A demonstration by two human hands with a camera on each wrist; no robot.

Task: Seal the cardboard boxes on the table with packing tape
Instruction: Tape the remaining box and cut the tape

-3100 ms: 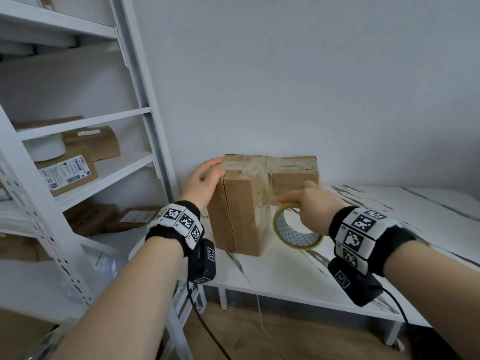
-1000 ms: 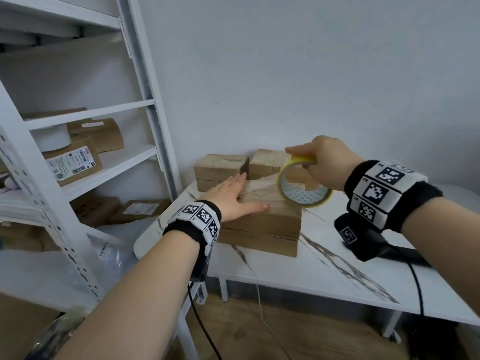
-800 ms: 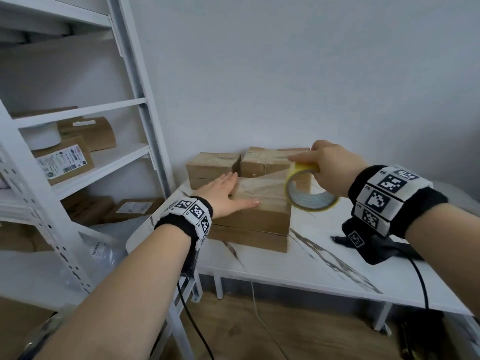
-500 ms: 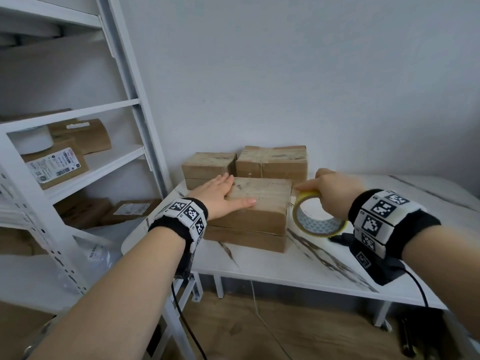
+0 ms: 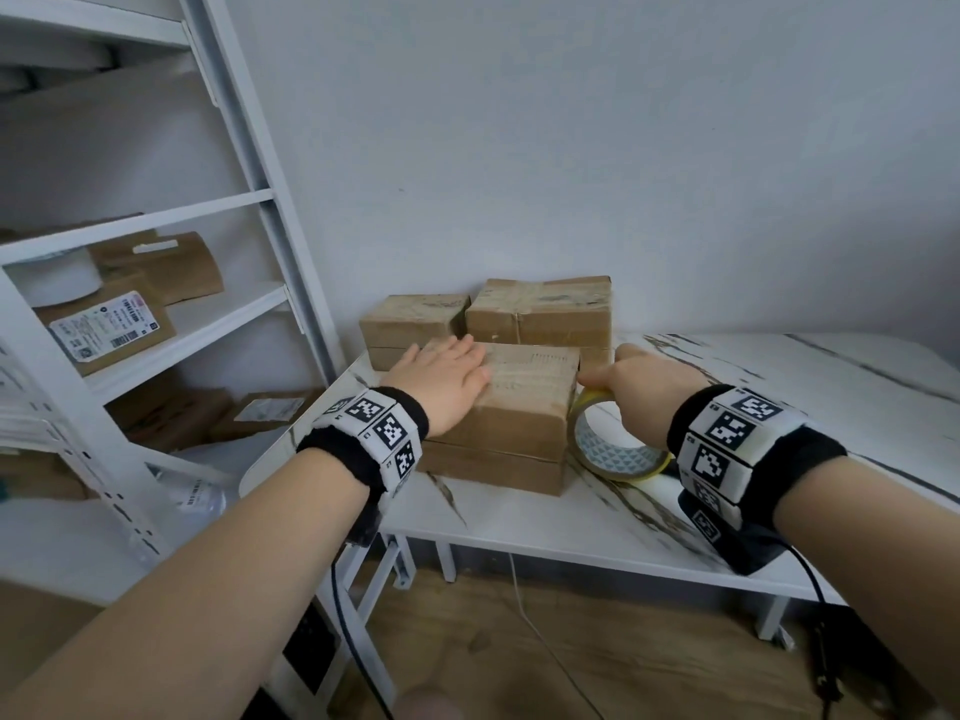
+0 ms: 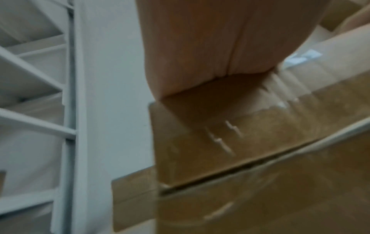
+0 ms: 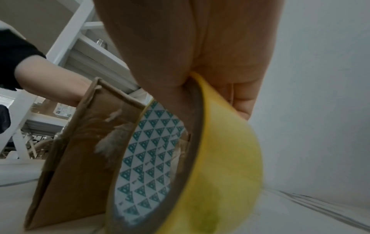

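Observation:
A brown cardboard box lies on a flatter box near the table's left front. My left hand rests flat on its top, fingers straight; in the left wrist view the palm presses the taped box top. My right hand grips a yellow-edged tape roll held upright against the box's right side, just above the table. In the right wrist view the tape roll stands beside the box side, with clear tape over the cardboard.
Two more cardboard boxes stand against the wall behind. The white marbled table stretches right. A white shelf rack with parcels stands left. Cables hang below the table's front edge.
The box that stood on end now lies flat on the stack. My right hand has brought the tape roll from over the top down its right side. My left hand stays flat on the box.

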